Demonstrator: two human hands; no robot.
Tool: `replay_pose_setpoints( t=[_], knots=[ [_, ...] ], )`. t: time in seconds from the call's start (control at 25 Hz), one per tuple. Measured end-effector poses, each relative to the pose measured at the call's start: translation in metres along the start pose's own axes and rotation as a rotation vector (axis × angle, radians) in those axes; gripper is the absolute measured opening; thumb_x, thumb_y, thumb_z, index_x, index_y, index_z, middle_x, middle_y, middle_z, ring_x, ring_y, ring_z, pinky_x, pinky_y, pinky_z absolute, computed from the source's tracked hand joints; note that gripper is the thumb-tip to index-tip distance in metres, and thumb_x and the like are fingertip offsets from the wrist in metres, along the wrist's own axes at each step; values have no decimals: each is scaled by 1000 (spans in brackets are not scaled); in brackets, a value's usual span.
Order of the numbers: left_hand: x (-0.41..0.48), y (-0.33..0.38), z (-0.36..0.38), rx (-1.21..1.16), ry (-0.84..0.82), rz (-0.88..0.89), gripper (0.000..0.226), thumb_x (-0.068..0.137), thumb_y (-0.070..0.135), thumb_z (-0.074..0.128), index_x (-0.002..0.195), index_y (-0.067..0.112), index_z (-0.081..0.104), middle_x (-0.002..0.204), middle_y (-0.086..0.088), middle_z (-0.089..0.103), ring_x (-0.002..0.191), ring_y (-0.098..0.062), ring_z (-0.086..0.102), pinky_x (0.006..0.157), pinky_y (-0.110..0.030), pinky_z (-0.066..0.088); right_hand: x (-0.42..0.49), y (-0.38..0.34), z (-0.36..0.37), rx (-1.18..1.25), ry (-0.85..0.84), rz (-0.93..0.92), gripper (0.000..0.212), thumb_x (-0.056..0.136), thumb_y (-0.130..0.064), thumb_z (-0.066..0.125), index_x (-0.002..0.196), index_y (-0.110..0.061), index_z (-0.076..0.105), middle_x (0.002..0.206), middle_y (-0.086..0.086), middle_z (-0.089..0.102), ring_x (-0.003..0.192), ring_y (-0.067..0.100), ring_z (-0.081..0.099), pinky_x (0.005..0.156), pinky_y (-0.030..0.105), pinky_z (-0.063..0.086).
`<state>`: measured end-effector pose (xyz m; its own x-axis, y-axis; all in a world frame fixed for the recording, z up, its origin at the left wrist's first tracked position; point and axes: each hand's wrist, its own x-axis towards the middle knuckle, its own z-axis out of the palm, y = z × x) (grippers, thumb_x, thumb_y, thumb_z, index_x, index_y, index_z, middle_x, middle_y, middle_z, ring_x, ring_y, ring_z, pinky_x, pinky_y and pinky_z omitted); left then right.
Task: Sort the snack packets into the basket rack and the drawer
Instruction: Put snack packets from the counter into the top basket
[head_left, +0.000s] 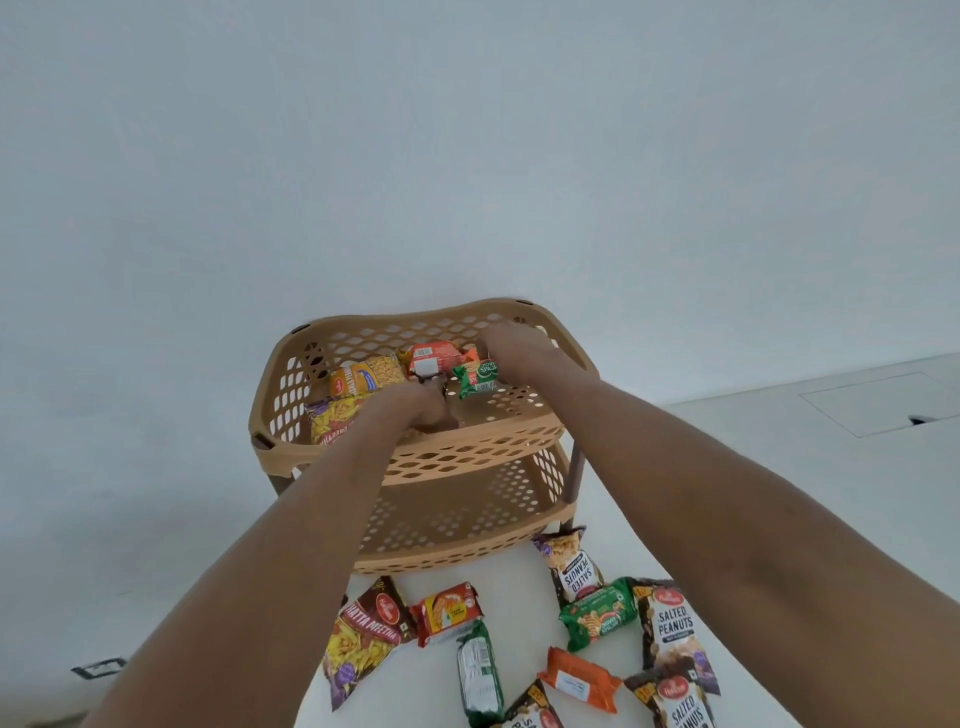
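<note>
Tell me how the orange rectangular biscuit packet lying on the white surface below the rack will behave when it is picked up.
The orange rectangular biscuit packet probably stays fairly stiff: it keeps a blocky, flat-sided shape. Its glossy wrapper looks smooth, so it may slip in a loose pinch. Lying flat on the white surface, it seems unlikely to roll. The contents may be fragile, so a gentle grip across its width seems wise.

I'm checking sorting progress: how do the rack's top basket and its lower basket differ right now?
The top basket holds several snack packets, among them a green packet; the lower basket shows none. Both hands, left and right, reach into the top basket; none reaches the lower. Both baskets are tan perforated plastic.
</note>
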<state>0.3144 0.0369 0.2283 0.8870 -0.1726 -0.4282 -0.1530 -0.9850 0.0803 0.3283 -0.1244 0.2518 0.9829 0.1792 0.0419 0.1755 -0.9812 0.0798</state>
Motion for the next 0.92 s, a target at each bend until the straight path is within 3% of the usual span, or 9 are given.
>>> replay_pose_setpoints(
  t=[0.12,0.24,0.4,0.52,0.68,0.84,0.92],
  knots=[
    [-1,-3,7,-129,1,-29,98,102,53,60,170,27,-5,178,-7,-12,164,-39,2,130,-55,16,13,-5,16,9,11,-47,41,88,-1,69,126,-17,62,129,7,65,117,29,64,84,37,50],
    [-4,-7,5,-112,72,-17,89,105,52,54,171,22,2,178,-10,-9,164,-38,-1,131,-53,13,17,-7,28,-28,51,-104,63,84,-4,76,141,-18,52,141,9,57,130,30,55,98,41,49],
    [-24,-9,2,-123,195,-12,64,109,45,50,162,11,37,168,-19,32,149,-37,41,120,-49,40,10,-7,23,-86,20,-161,63,85,-10,77,141,-20,50,140,8,60,131,30,55,99,43,50],
    [-54,-5,10,-138,343,-26,55,109,45,44,152,10,49,155,-19,47,139,-38,49,113,-54,46,-11,-9,4,-30,43,-164,45,90,-16,73,132,-20,58,134,6,62,123,28,60,92,41,52],
    [-102,1,41,-158,587,-28,57,111,47,36,156,15,44,167,-17,36,157,-37,28,125,-61,27,-74,-22,-2,281,309,-134,25,95,-26,67,119,-19,66,123,4,63,110,27,63,78,32,43],
    [-131,-1,81,-129,728,-17,58,112,44,33,164,17,32,173,-14,25,164,-32,14,132,-57,13,-156,-43,28,508,628,-167,15,96,-19,59,109,-16,66,114,2,63,105,22,59,82,33,46],
    [-135,-6,96,-94,761,-21,59,112,44,32,165,17,30,174,-14,24,164,-32,13,133,-55,10,-191,-56,58,505,676,-141,14,98,-19,54,109,-16,63,114,1,64,107,19,58,88,32,48]
  ],
)
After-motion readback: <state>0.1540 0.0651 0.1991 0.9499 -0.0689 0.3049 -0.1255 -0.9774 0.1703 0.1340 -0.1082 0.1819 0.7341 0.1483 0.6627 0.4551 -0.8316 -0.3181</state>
